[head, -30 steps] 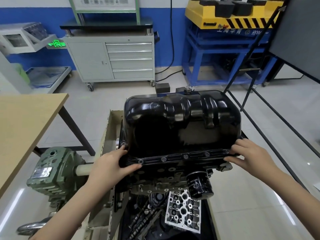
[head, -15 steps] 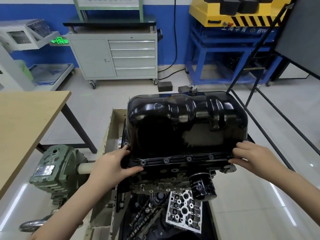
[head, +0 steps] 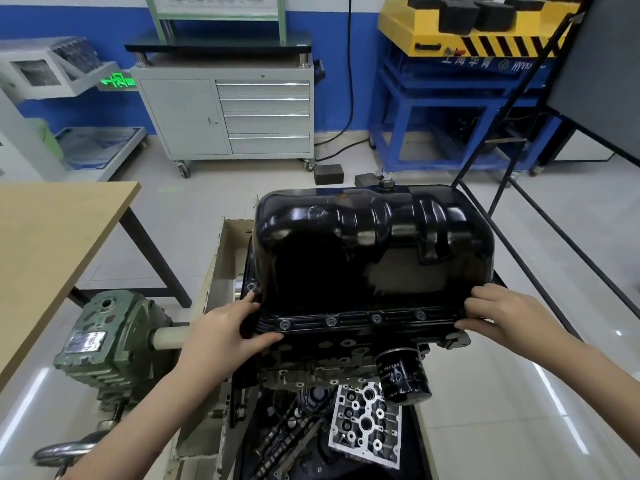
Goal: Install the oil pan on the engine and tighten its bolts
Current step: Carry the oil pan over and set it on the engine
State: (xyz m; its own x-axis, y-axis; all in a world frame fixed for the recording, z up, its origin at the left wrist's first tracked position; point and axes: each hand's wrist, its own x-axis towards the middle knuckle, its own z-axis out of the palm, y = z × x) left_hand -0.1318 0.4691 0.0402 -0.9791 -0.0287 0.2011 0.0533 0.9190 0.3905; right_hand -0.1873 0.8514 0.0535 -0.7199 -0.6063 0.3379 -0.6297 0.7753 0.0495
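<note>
Seating step: left hand (head: 225, 332) and right hand (head: 498, 315), each grip curled on the oil pan (head: 370, 251) flange, between them atop the engine (head: 329, 362). Next, judge bolt-hole alignment, then tighten bolts (head: 331, 320).

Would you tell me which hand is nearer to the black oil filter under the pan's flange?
Right. The right hand grips the oil pan flange corner just above and right of the oil filter; the left hand holds the opposite corner, farther away.
</note>
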